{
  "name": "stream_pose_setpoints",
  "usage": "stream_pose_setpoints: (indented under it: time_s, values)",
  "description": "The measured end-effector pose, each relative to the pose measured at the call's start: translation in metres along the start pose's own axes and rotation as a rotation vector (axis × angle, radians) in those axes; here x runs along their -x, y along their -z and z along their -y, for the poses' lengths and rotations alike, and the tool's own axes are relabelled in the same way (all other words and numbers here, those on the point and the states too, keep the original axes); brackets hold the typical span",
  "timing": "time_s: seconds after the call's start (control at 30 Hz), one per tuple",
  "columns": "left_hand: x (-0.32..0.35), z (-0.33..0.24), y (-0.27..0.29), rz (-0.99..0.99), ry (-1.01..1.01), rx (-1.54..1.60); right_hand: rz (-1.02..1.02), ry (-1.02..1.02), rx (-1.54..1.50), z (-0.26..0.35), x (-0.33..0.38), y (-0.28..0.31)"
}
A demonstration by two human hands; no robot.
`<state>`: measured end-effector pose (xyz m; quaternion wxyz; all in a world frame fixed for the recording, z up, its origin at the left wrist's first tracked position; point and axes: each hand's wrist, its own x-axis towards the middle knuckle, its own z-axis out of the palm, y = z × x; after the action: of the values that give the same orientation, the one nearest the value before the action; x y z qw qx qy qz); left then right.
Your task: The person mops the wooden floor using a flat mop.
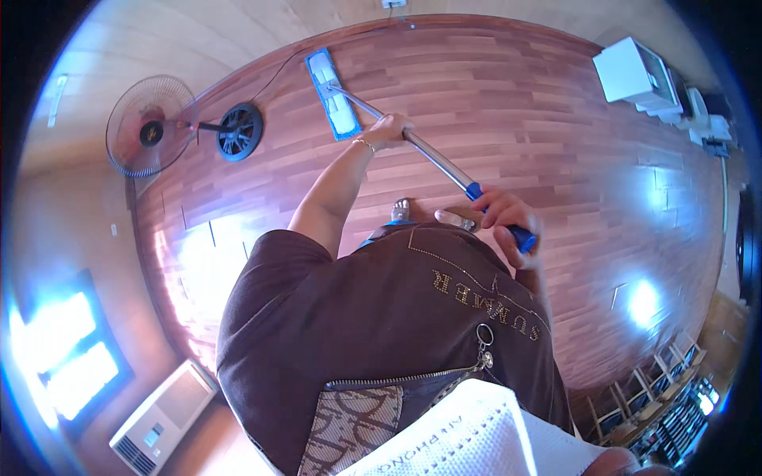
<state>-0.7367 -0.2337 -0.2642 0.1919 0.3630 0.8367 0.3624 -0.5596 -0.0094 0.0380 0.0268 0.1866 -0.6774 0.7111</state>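
The person's left hand [387, 129] is closed around the metal shaft of a flat mop [421, 151], fingers wrapped over the pole partway down its length. A thin bracelet [363, 143] sits on that wrist. The right hand [508, 216] is clamped on the blue grip at the upper end of the same pole, with the fingers curled over it and the thumb side toward the body.

The pole runs in a straight slant between the two hands: from the right hand it passes up and leftward to the left hand, then goes on beyond the left hand to the mop head [332, 93]. That head, a long blue and white pad, lies flat on the wooden floor [556, 119], just past the left hand and farther from the body, near the base of the wall.

Below the hands, between the two forearms, the person's bare feet [401, 209] show on the boards above the brown shirt [381, 309].

To the left of the left hand, well apart from it, a standing fan [151, 127] with a round black base [240, 132] stands on the floor. Far to the right of the right hand a white box-like unit [635, 73] sits by the wall.
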Motion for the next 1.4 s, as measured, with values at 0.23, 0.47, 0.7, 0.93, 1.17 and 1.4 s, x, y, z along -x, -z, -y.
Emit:
stream_pose_setpoints:
  time_s: [0.23,0.47,0.7,0.93,1.17,1.4]
  values:
    - [0.078,-0.043,0.036,-0.187,0.178,-0.007,0.166,0.01,0.035,0.04,-0.027,-0.034]
    - [0.177,-0.125,0.021,-0.502,0.106,0.07,0.505,0.202,-0.077,0.097,-0.034,-0.048]
    - [0.253,-0.136,-0.026,-0.447,0.402,0.003,0.509,0.018,-0.194,0.066,0.023,-0.056]
    - [0.251,-0.143,-0.046,-0.393,0.377,0.018,0.298,-0.157,-0.258,0.087,0.062,-0.044]
    - [0.187,-0.199,-0.066,-0.238,0.157,0.144,0.122,-0.075,-0.098,0.154,0.109,-0.005]
    - [0.072,-0.297,-0.076,0.101,-0.065,0.193,0.218,0.222,0.262,0.238,0.134,0.06]
